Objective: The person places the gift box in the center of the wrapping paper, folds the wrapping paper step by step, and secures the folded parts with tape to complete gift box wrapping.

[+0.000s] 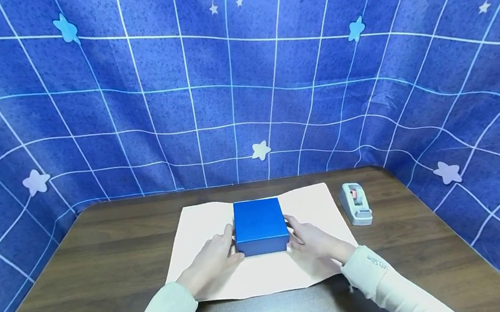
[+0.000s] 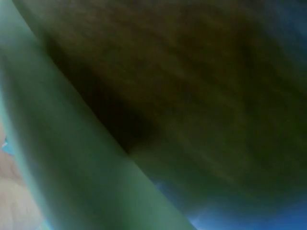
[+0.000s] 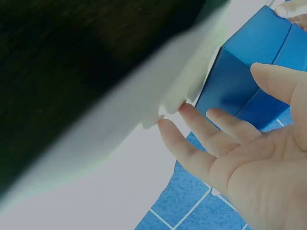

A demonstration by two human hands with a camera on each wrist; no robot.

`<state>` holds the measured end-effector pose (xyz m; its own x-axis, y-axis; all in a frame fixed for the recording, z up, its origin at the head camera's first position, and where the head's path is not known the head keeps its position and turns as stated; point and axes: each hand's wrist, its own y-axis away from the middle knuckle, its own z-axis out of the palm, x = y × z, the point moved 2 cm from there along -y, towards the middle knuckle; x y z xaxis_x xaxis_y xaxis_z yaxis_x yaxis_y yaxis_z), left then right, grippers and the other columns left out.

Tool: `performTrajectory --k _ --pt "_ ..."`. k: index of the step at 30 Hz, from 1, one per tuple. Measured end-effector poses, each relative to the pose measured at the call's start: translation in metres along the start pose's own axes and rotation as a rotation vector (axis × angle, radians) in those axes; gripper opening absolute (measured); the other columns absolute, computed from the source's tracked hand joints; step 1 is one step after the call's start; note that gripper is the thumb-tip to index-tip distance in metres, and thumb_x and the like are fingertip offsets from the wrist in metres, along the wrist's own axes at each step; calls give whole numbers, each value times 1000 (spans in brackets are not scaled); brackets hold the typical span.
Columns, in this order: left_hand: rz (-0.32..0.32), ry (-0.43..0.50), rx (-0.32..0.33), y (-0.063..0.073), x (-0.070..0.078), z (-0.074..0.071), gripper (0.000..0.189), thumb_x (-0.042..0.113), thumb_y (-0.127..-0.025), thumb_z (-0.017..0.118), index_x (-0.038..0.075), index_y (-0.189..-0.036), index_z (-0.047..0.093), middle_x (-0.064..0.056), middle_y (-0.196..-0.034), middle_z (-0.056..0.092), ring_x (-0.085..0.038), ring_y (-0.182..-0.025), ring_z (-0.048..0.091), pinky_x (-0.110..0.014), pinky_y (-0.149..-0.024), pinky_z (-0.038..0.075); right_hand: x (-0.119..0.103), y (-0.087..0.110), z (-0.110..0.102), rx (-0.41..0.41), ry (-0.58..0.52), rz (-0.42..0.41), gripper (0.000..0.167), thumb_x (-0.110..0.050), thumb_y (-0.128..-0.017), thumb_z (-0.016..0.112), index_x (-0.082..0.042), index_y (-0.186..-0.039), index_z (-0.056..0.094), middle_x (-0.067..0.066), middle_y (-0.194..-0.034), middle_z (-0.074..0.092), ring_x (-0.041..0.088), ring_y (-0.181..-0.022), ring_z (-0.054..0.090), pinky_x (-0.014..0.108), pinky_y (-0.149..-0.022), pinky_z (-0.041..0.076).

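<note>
A blue box (image 1: 259,219) sits on a sheet of white paper (image 1: 245,281) in the middle of the head view. My left hand (image 1: 213,257) is at the box's left side, its thumb by the front corner. On the opposite side my right hand (image 1: 316,240) has its fingers along the box. In the right wrist view, the right hand (image 3: 264,172) shows loosely spread fingers, with the thumb tip against the blue box (image 3: 240,57). The left fingertips (image 3: 290,9) are at the box's far end there. A sleeve (image 2: 72,124) and dark blur fill the left wrist view.
To the right of the paper stands a pale blue tape dispenser (image 1: 356,206) on the brown wooden table (image 1: 117,246). A blue curtain (image 1: 208,104) with white lines and stars hangs behind the table and along its sides. The paper's edges are slightly wavy.
</note>
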<state>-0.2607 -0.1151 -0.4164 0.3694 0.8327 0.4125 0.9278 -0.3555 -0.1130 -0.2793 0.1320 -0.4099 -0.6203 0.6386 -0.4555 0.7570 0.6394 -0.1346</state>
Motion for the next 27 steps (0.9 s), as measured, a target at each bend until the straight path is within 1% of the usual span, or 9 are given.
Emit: performTrajectory --k 2,3,5,8,11,13,19,22,27 --pt "8 -6 7 1 0 0 44 30 -83 67 9 -112 42 -16 -105 64 -22 -86 64 -36 -73 49 0 0 -1 1 6 -3 58 -5 -88 56 7 -136 26 26 -116 57 29 -95 62 43 -89 47" --pt "11 -5 10 1 0 -1 43 30 -82 67 9 -112 42 -15 -105 64 -23 -87 64 -36 -74 49 -1 0 -2 2 9 -8 57 -5 -87 56 7 -135 27 26 -125 51 30 -97 61 43 -88 47" --pt "23 -3 22 2 -1 -2 43 31 -82 67 10 -111 43 -14 -106 64 -25 -89 64 -38 -76 50 -1 0 -4 -6 -2 -13 56 -5 -87 56 7 -135 28 27 -131 47 31 -99 60 44 -88 46" --pt "47 4 42 4 -1 -5 46 34 -81 68 11 -113 44 -12 -109 64 -27 -94 64 -39 -81 49 -1 1 -7 -16 -23 -23 57 -4 -86 57 9 -134 29 28 -129 47 33 -101 59 45 -89 46" --pt "74 -5 65 4 1 -9 53 38 -80 67 8 -117 45 -13 -113 63 -28 -97 63 -40 -85 48 1 3 -10 -26 -47 -15 57 -3 -86 56 8 -134 29 29 -126 48 36 -103 58 46 -89 46" --pt "78 -16 68 3 2 -12 59 41 -80 67 6 -121 44 -14 -116 61 -29 -100 62 -40 -86 48 3 4 -11 -32 -55 -4 56 -3 -86 56 8 -134 29 29 -124 49 37 -103 59 46 -88 46" --pt "49 -22 29 2 4 -12 77 40 -81 65 1 -138 32 -16 -119 60 -30 -104 61 -42 -91 46 4 4 -8 -40 -55 -34 53 -6 -89 53 7 -134 29 26 -129 48 36 -101 61 45 -88 47" --pt "37 -33 24 2 4 -10 76 39 -83 64 0 -139 30 -17 -112 63 -29 -101 62 -41 -90 47 2 5 -7 -40 -41 -39 52 -8 -90 51 7 -135 28 26 -130 48 38 -99 62 45 -88 47" --pt "31 -34 34 3 5 -9 74 39 -84 62 0 -138 31 -16 -112 63 -28 -101 62 -40 -89 47 -1 7 -8 -43 -44 -18 52 -7 -91 51 5 -136 28 26 -127 51 38 -99 62 46 -87 48"
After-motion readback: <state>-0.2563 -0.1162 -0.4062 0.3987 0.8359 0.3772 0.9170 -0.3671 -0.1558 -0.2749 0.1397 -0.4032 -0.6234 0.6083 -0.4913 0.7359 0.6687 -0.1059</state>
